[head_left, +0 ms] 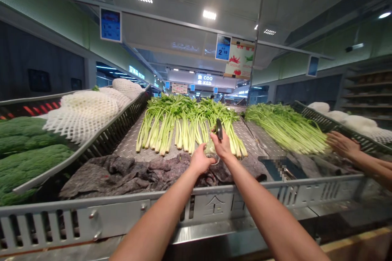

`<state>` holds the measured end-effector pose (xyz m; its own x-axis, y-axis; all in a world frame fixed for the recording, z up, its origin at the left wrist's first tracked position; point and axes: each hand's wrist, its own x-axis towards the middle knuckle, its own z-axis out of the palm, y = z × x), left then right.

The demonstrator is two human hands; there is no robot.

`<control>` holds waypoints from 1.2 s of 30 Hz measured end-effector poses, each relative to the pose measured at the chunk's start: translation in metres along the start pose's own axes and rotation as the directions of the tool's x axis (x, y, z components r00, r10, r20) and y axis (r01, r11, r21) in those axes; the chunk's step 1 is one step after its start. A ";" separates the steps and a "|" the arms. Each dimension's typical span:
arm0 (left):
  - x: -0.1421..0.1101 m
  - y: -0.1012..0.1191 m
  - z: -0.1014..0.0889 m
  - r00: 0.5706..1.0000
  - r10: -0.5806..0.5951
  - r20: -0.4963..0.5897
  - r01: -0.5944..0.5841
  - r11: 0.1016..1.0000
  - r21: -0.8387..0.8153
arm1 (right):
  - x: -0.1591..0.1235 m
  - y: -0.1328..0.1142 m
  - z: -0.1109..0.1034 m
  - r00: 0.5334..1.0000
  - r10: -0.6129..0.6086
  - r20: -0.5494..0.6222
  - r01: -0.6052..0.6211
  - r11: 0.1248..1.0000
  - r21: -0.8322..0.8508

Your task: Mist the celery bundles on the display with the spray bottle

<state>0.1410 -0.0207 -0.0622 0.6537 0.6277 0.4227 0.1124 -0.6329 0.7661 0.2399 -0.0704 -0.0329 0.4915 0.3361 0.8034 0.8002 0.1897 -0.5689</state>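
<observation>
Black-topped bottle, one, held in two hands, celery beyond

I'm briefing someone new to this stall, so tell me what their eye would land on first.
First, the bright green celery spread across the middle on a patterned metal surface. Next, in front of it, the left hand around a clear bottle, with the right hand at its black top. Then, at the left, white foam netting beside dark green broccoli.
</observation>
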 end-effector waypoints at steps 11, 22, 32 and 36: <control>-0.007 -0.002 -0.007 0.997 0.054 0.059 -0.057 0.997 0.053 | -0.014 0.002 -0.004 0.999 0.020 -0.036 -0.021 1.000 -0.006; -0.009 -0.008 -0.005 0.998 0.015 0.066 -0.020 0.997 0.068 | -0.016 0.010 0.000 0.998 0.063 -0.026 -0.063 0.998 0.011; -0.011 -0.004 -0.005 0.996 -0.012 0.094 0.010 1.000 0.029 | -0.016 0.000 -0.003 0.994 0.049 0.095 -0.061 0.991 0.118; -0.010 -0.003 -0.006 0.997 0.021 0.074 -0.020 1.000 -0.004 | -0.016 -0.004 -0.003 0.982 0.057 0.178 -0.096 0.971 0.218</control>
<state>0.1293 -0.0226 -0.0655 0.7097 0.5790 0.4013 0.0957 -0.6436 0.7594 0.2303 -0.0790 -0.0430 0.4672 0.5051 0.7257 0.6550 0.3536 -0.6678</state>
